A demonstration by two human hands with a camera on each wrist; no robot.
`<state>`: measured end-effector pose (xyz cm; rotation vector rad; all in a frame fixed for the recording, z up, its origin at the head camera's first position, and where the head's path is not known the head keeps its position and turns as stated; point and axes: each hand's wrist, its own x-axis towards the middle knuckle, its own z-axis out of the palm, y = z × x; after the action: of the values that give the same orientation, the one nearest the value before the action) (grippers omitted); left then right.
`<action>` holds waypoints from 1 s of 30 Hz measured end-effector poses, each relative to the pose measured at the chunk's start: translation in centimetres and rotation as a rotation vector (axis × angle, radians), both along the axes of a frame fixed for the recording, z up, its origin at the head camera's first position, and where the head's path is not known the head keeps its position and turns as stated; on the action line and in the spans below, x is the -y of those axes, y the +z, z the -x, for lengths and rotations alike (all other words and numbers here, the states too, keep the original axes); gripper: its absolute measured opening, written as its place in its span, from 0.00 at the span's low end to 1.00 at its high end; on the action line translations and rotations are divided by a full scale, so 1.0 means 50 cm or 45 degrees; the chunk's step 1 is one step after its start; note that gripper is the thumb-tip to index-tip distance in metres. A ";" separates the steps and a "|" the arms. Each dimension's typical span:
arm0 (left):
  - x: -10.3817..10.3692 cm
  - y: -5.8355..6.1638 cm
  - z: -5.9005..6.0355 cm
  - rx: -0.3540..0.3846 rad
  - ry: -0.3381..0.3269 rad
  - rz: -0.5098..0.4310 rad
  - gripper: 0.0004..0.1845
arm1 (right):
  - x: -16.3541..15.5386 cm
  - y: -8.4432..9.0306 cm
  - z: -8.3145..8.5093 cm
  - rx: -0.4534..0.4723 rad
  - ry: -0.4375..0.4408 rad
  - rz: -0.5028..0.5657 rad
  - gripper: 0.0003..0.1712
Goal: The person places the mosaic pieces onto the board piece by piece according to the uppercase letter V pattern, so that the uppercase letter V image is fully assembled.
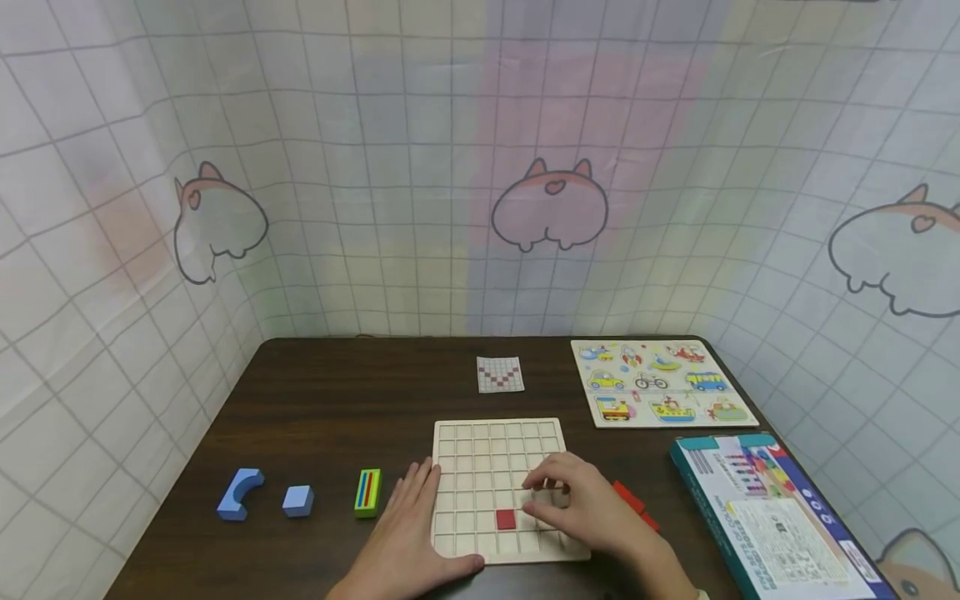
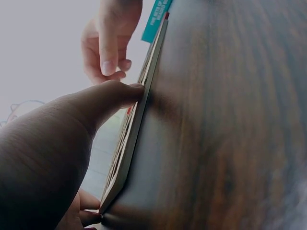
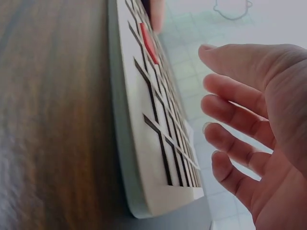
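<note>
A pale wooden grid board (image 1: 480,450) lies on the dark table (image 1: 337,400). One red square tile (image 1: 506,519) sits in a cell near its front edge, also visible in the right wrist view as the red tile (image 3: 147,42). My left hand (image 1: 411,525) lies flat on the table, its thumb against the board's left edge (image 2: 136,120). My right hand (image 1: 561,493) hovers over the board's right half with relaxed, slightly bent fingers (image 3: 230,93); nothing shows between them. Red loose pieces (image 1: 632,502) lie just right of the board.
A small pattern card (image 1: 500,374) lies behind the board. A vehicle peg puzzle (image 1: 660,383) is at the back right and a teal box (image 1: 765,517) at the front right. To the left sit a blue arch block (image 1: 240,493), a blue cube (image 1: 298,500) and a green striped block (image 1: 367,492).
</note>
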<state>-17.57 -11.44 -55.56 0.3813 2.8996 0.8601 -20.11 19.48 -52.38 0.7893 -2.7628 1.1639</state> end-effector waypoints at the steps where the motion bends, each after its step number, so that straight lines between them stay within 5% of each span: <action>1: 0.000 -0.001 0.000 -0.002 -0.001 0.001 0.80 | -0.003 0.001 -0.001 0.001 -0.007 -0.005 0.11; 30: 0.003 -0.007 -0.002 -0.095 -0.012 -0.007 0.79 | -0.139 0.026 -0.012 -0.109 -0.246 -0.151 0.17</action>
<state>-17.47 -11.61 -55.90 0.4368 2.9608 0.8714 -19.53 26.41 -51.08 0.5509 -2.7829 0.9191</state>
